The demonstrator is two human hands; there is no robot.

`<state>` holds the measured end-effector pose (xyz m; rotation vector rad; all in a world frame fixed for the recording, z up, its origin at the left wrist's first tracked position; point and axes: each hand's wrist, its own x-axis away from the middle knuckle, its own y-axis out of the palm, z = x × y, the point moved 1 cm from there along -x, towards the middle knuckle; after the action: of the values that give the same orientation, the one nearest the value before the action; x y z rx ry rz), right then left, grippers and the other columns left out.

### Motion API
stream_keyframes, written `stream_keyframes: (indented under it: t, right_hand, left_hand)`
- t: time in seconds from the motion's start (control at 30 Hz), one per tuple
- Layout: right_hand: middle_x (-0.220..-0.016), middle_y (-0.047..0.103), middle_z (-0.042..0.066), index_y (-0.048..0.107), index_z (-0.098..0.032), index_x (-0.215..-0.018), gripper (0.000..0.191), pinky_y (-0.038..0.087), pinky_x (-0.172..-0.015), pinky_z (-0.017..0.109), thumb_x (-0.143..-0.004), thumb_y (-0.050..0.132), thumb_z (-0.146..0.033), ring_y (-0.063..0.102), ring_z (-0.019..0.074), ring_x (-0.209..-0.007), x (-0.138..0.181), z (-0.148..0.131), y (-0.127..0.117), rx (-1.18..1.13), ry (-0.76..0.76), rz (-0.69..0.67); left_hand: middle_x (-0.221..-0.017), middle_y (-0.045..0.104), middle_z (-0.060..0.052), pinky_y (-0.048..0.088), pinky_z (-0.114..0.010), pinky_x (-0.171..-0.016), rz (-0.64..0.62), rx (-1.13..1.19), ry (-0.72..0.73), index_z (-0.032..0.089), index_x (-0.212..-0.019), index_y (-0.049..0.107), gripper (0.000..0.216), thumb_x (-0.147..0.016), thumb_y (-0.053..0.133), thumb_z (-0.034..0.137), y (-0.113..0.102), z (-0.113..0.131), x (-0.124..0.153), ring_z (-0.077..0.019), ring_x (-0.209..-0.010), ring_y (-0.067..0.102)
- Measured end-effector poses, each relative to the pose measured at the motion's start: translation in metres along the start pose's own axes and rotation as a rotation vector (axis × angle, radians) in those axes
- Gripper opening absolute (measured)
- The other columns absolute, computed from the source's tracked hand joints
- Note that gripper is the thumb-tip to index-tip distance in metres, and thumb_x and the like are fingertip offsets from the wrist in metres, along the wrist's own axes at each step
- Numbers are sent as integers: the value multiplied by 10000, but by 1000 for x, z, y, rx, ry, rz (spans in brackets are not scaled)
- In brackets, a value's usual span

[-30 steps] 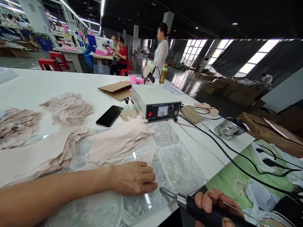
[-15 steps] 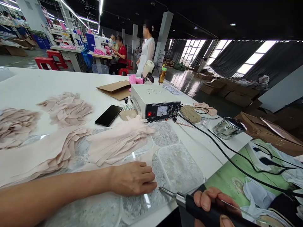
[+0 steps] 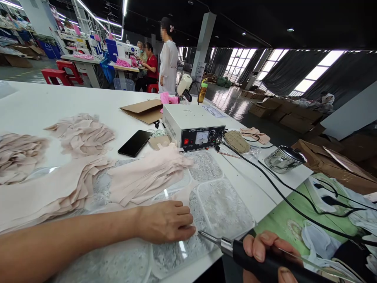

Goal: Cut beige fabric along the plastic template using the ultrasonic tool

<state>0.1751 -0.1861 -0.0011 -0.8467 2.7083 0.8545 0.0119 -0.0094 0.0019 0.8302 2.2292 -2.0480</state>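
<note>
My left hand (image 3: 166, 221) lies on the scratched glass plate (image 3: 224, 204) near the table's front edge, fingers together and pressing a thin strip of pale pink fabric (image 3: 184, 196) flat. My right hand (image 3: 269, 251) grips a black-handled cutting tool (image 3: 235, 247) with a thin metal tip pointing at my left fingertips. A black cable (image 3: 265, 177) runs from the tool to the white control box (image 3: 193, 126). Stacks of pink fabric strips (image 3: 147, 175) lie just beyond my left hand.
More fabric piles (image 3: 81, 133) lie to the left, with a black phone (image 3: 134, 143), cardboard (image 3: 144, 111) and a steel pot (image 3: 284, 159) on the white table. A person in white (image 3: 167, 61) stands behind; others sit at sewing machines. Cardboard boxes (image 3: 338, 157) are at right.
My hands and the tool have hardly moved. The standing person in white has walked left behind the table.
</note>
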Motion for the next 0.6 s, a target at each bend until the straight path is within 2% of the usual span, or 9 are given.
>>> stream_keyframes:
  t: [0.3,0.6]
  right_hand:
    - [-806,544,2,678,-261,-926,160,463,-491,308,-784,664,-335,494,108,-544,3,7,-4,-8,-18,-76]
    - [-772,503,-11,615,-244,-838,72,461,-497,306,-803,645,-300,499,111,-546,4,5,2,-17,6,-117]
  left_hand:
    - [-714,529,-21,387,-296,-591,61,-14,4,133,-894,629,114,-974,551,114,-2,0,0,-148,-664,499]
    - [-709,525,-13,383,-293,-595,80,-25,9,120,-900,630,90,-968,572,115,2,0,1,-143,-664,502]
